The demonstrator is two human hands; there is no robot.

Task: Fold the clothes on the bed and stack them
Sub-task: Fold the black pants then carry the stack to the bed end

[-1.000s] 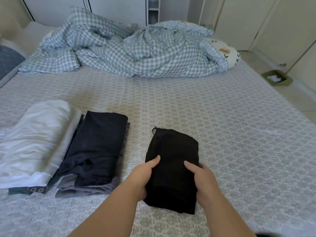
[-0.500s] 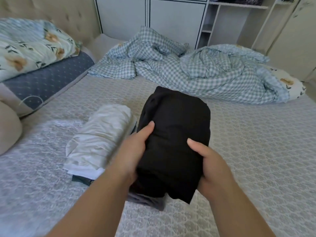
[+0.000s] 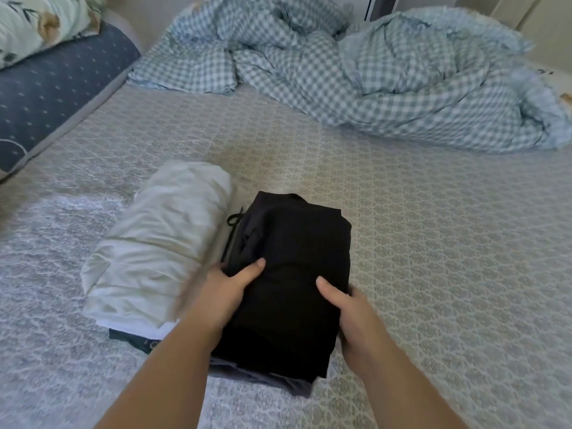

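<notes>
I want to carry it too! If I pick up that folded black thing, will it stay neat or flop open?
The black bundle is soft cloth, so it would probably sag and unfold from one side. Both hands, left and right, hold it. Likely light.

Both hands' fingers disappear under the black folded garment [image 3: 288, 274]. The pile beneath it [image 3: 263, 379] is mostly covered, maybe grey stuff.

No readable text

Pale marks show on the dark green garment [image 3: 136, 342] under the white stack, too small and cut off to read.
</notes>
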